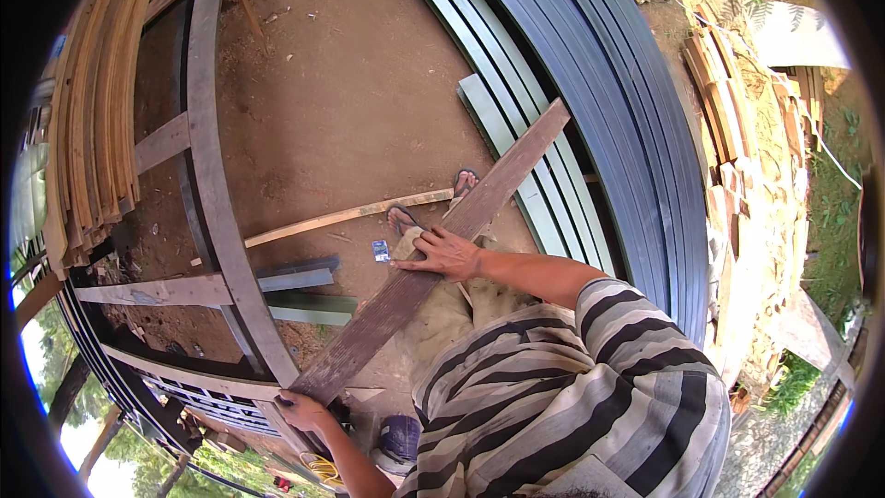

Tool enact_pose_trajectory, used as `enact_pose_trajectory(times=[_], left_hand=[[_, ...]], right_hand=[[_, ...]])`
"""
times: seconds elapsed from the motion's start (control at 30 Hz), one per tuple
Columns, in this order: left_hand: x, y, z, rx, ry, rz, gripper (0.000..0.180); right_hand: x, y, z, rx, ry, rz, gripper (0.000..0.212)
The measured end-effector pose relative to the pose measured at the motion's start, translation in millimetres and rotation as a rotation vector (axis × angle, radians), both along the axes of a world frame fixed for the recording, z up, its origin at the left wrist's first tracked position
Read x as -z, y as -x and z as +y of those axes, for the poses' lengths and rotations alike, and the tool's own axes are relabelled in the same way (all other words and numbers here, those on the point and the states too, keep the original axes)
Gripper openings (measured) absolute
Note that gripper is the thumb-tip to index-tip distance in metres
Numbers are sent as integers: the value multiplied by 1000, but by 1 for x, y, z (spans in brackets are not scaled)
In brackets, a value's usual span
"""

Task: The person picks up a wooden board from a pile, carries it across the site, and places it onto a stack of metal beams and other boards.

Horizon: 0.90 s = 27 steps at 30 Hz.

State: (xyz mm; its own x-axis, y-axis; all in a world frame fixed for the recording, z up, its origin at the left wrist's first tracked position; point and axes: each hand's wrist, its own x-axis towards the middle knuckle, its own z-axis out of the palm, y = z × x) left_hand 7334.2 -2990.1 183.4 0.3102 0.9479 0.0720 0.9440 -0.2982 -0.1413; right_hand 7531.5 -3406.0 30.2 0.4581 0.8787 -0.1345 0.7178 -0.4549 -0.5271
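A weathered brown wooden plank lies diagonally in front of my body, from the lower left up to the right. Its far end rests over or just above the pale green metal profiles. My right hand lies across the plank's middle, closed over it with the thumb side toward the left. At the near end, my left hand is closed around the plank's corner, beside a grey wooden frame; part of its fingers is hidden. Below the plank, my sandalled feet stand on the dirt.
Long dark blue metal profiles are stacked on the right. Brown boards lie across the frame at left. A thin wooden strip and a small blue packet lie on the ground. A purple bucket stands near my left arm.
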Motion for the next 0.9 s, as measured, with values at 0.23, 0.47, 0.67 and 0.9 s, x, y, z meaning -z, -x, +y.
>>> enact_pose_trajectory(times=[0.23,0.47,0.67,0.9], left_hand=[[98,-5,22,-132,-39,32,61],[188,11,10,-254,85,193,66],[315,109,26,-433,51,342,66],[459,66,89,-274,173,86,65]], right_hand=[[67,-25,36,-115,169,78,107],[138,-17,44,-221,372,205,113],[196,-16,51,-269,468,246,108],[292,-23,85,-142,465,164,92]])
